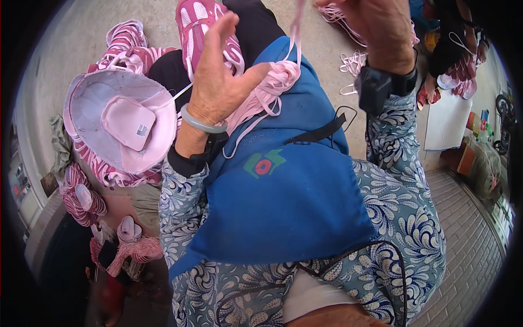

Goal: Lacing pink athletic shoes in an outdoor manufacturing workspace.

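Note:
My left hand (215, 82) is raised over my lap, thumb and fingers spread, with a grey bangle on the wrist. Beside its thumb, a bundle of pale pink shoelaces (280, 79) lies on my blue apron (289, 212). From this bundle a strand of lace (297, 32) runs up out of the top of the picture. My right hand (378, 24) is up at the top edge; its fingertips are cut off, so what it holds does not show. A pink and white sneaker (196, 24) rests just beyond my left fingers.
At my left, a pale pink, bowl-shaped fabric piece (87, 106) holds a rounded pad with a label. Striped pink shoe parts (128, 41) are piled around it. More laces (353, 62) lie on the concrete floor. At right, another person's hand (482, 52) shows near a white board (447, 120).

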A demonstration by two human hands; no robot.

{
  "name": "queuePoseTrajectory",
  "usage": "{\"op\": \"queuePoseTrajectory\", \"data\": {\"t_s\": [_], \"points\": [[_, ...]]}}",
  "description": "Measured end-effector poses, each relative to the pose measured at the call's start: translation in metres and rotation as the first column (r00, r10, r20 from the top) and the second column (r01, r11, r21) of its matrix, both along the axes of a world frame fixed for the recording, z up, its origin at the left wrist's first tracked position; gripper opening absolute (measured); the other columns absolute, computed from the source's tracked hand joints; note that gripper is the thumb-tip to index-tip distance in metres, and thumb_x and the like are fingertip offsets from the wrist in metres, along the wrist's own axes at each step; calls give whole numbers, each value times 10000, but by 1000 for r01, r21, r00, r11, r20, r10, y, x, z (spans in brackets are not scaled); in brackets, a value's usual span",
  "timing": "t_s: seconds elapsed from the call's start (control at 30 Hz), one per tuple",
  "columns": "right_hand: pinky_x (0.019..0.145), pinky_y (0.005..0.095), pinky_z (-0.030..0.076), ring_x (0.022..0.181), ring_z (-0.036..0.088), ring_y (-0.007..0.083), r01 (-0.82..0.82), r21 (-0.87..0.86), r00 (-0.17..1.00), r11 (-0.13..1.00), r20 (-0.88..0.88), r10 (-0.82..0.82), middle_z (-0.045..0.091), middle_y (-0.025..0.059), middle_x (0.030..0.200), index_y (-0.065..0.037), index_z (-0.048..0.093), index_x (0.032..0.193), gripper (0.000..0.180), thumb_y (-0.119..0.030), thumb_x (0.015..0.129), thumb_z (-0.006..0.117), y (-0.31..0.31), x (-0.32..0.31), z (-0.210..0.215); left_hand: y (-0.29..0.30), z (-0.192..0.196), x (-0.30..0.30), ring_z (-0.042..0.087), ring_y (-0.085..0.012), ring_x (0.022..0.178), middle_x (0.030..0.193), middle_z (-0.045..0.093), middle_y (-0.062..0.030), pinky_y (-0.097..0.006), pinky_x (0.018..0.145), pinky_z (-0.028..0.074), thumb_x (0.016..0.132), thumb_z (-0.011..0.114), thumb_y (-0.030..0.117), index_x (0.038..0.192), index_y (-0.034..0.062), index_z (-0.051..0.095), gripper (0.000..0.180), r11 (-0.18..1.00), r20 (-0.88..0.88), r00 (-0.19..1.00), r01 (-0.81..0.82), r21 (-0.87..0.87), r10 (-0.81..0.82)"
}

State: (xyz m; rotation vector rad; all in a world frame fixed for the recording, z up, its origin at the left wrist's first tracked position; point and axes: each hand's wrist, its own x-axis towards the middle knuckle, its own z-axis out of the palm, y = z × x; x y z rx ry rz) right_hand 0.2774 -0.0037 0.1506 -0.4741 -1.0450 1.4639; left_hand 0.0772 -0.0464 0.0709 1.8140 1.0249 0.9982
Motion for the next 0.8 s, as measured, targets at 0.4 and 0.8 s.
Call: {"op": "queuePoseTrajectory", "data": {"t_s": [0.4,0.8], "points": [[963,319,381,1066,516,200,-177,1,724,984,677,130,568,105,1098,-47,513,1211,540,-255,752,709,-24,-45,-70,-1,60,-30,418,-110,566,575,368,20,-329,712,441,985,334,279,832,48,505,326,868,608,790,252,-428,71],[445,205,289,516,398,33,-224,-273,361,936,869,340,458,-52,579,-35,632,765,240,-258,848,605,-33,70,-62,17,50,-50,231,-61,482,555,256,48,-231,504,275,988,327,232,722,77,400,317,846,617,764,192,-497,189]]}}
